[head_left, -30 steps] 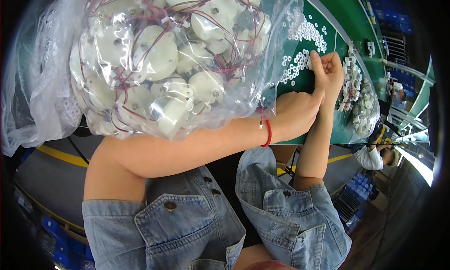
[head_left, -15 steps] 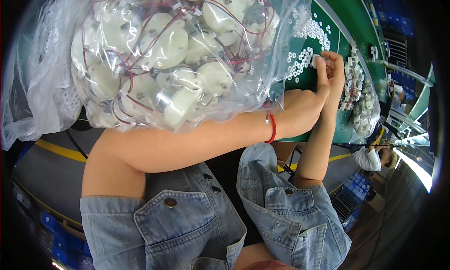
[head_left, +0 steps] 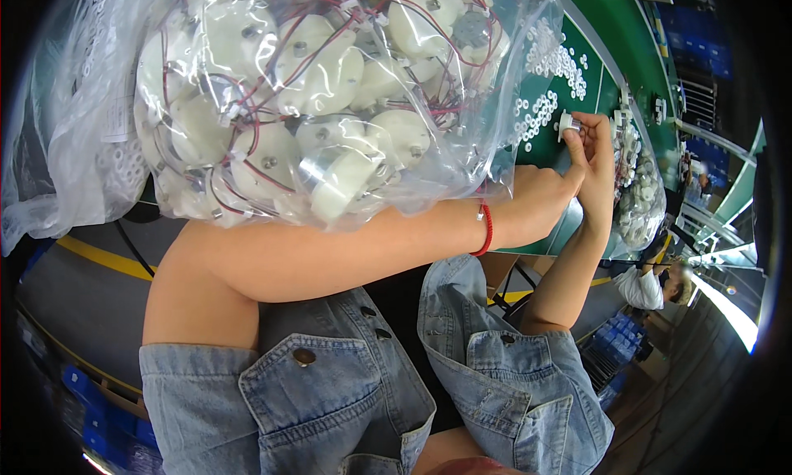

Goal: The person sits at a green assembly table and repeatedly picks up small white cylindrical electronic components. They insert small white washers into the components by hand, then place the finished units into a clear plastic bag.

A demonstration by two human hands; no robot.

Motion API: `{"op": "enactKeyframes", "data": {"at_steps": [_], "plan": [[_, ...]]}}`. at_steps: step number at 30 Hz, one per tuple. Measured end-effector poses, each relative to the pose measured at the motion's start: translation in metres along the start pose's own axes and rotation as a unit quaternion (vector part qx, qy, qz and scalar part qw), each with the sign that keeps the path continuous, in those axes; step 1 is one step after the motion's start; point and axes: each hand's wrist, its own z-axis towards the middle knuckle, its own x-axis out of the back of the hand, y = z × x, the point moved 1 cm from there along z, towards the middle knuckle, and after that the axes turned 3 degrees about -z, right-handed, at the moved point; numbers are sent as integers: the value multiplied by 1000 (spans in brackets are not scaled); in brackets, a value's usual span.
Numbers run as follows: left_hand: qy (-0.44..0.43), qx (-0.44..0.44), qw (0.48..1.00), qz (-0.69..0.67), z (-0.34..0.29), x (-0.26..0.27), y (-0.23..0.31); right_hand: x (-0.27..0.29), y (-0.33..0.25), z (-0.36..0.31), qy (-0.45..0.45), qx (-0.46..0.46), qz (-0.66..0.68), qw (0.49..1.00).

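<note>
White part (head_left: 566, 122) with silvery side is pinched in the right hand (head_left: 597, 155); whether left hand (head_left: 536, 204) grips is unclear

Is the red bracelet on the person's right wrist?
No, the red bracelet circles the wrist of the left hand.

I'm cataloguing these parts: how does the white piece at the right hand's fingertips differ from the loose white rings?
Place: the white piece is held by the right hand, while the white rings lie scattered on the green table.
Size: the white piece looks larger than any single one of the white rings.
Look: the white piece has a silvery portion; the white rings look plain, with open centres.
Shared: both are white.
</note>
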Motion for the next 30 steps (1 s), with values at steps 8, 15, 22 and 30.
{"op": "enactKeyframes", "data": {"at_steps": [8,15,22,30], "plan": [[6,-13,1000,8,-1,-3,-2,8,-7,9,-62,28,-63,996],[3,-7,1000,9,-2,1,1,15,-22,18,-120,50,-158,979],[9,-10,1000,2,-2,-1,0,24,-17,21,-162,9,-33,986],[40,-13,999,18,-5,-3,2,29,-17,14,-117,-37,-42,992]]}}
